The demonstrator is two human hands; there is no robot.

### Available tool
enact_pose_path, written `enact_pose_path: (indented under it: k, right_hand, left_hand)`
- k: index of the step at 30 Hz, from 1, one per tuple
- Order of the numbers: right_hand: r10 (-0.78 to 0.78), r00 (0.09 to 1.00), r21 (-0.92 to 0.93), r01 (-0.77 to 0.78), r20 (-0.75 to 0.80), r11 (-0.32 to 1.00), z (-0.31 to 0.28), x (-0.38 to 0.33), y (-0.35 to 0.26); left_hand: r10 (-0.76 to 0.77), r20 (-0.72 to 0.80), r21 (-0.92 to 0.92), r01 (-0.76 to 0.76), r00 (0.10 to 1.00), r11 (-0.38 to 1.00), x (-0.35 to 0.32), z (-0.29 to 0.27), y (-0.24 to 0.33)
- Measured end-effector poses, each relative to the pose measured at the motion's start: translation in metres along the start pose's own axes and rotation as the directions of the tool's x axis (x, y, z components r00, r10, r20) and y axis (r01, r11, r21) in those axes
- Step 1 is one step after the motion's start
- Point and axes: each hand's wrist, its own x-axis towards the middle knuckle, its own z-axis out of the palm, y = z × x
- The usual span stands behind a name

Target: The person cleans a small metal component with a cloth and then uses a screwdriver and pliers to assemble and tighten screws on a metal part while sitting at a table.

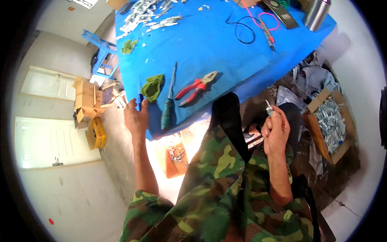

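Note:
At the table's left corner, my left hand point(137, 117) has its fingertips closed about the end of a slim blue-handled tool point(140, 97), which looks like a screwdriver. My right hand point(276, 131) is raised over my lap, pinching a small silvery metal piece point(269, 108) between thumb and fingers; its exact kind is too small to make out. Between the hands, on the blue-covered table point(181, 48), lie a green cloth point(152, 88), a screwdriver with a teal handle point(166, 113) and pliers with red grips point(196, 88).
Silvery parts point(141, 14) are heaped at the table's far left. Test leads point(266, 34) and a steel flask point(317, 15) sit far right. A carton of metal parts point(330, 123) stands right, another open box point(176, 157) below the table, a blue stool point(102, 46) left.

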Motion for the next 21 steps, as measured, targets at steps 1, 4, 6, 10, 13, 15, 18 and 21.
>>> enact_pose_path:
  k: [1, 4, 6, 10, 13, 15, 18, 21]
  right_hand:
    - [-0.003, 1.000, -0.008, 0.003, 0.021, 1.000, -0.005, 0.002, 0.005]
    - [0.000, 0.998, -0.067, 0.004, 0.060, 0.998, 0.001, -0.005, 0.000]
    - [-0.010, 0.996, -0.009, 0.011, 0.085, 1.000, 0.005, -0.007, -0.003]
    - [-0.035, 0.993, 0.046, 0.030, 0.109, 0.998, 0.004, -0.010, -0.007]
    - [-0.066, 0.994, 0.045, 0.062, 0.088, 0.997, 0.004, -0.011, -0.013]
    - [-0.031, 0.994, 0.061, 0.025, 0.102, 0.998, 0.007, -0.014, -0.012]
    - [-0.096, 0.980, 0.075, 0.084, 0.172, 0.994, 0.002, -0.014, -0.015]
    - [-0.087, 0.984, 0.053, 0.080, 0.152, 0.995, 0.002, -0.016, -0.018]
  left_hand:
    - [-0.016, 0.020, 0.021, 0.015, 1.000, 1.000, 0.003, 0.008, -0.009]
    - [-0.082, 0.255, -0.153, 0.124, 0.963, 0.980, 0.016, 0.025, -0.039]
    - [-0.138, 0.337, -0.254, 0.231, 0.931, 0.939, 0.023, 0.028, -0.058]
    - [-0.144, 0.337, -0.683, 0.347, 0.930, 0.643, 0.011, -0.014, -0.021]
    - [0.026, 0.418, -0.785, 0.347, 0.908, 0.513, -0.020, -0.069, 0.070]
    - [0.110, 0.532, -0.796, 0.452, 0.840, 0.402, -0.059, -0.087, 0.108]
    - [0.362, 0.621, -0.780, 0.504, 0.695, 0.371, -0.105, -0.113, 0.174]
    - [0.480, 0.621, -0.782, 0.450, 0.619, 0.431, -0.118, -0.125, 0.203]
